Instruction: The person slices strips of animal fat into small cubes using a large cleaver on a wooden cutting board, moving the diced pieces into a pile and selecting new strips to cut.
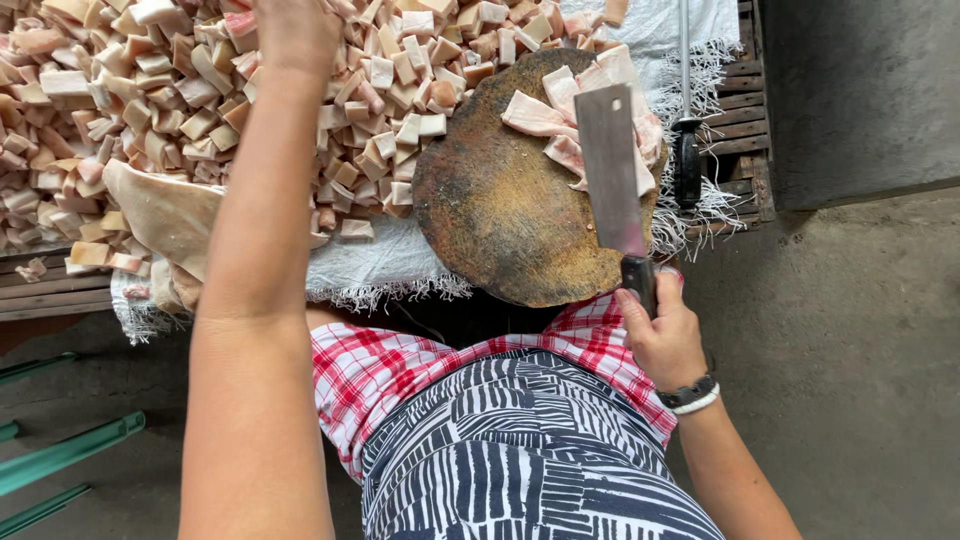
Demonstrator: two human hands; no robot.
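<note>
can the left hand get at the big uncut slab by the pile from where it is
Probably yes. The left hand is over the cut pieces, and the slab lies bare at the pile's near edge beside that arm, nothing covering it.

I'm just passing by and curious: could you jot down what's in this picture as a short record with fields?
setting: outdoor work spot, concrete floor
left hand: reaches into the heap of cut meat pieces
right hand: grips the cleaver by its dark handle
cleaver blade: lies flat over meat slices
chopping block: round, worn wood, mostly bare
underlay: white woven sack with frayed edge
wrist: dark and white bands on the right
second tool: sharpening rod beside the block
</note>
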